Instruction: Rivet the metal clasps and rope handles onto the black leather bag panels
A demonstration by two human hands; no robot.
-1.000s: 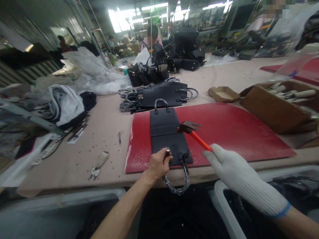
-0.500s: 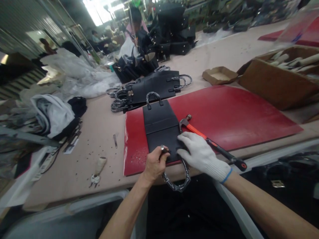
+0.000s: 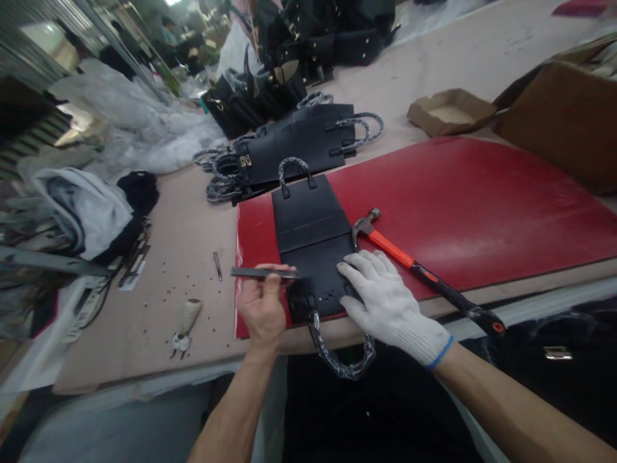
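Metal punch (image 3: pixel 243 272) is pinched in the left hand (image 3: pixel 263 312) over the red mat (image 3: pixel 463 206); handled black bag panel (image 3: pixel 313 222), lying on mat, is pressed by the empty, spread right hand (image 3: pixel 383 299). Panel judged light, floppy; best gripped by edges.

One hammer (image 3: pixel 412 262), two metal rods (image 3: pixel 248 272) (one held, one lying), two brown boxes (image 3: pixel 554 125).

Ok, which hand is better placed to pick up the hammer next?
Right, I'd judge: the gloved right hand lies on the black panel beside the hammer and appears to hold nothing, while the left hand grips a metal rod and is farther away.
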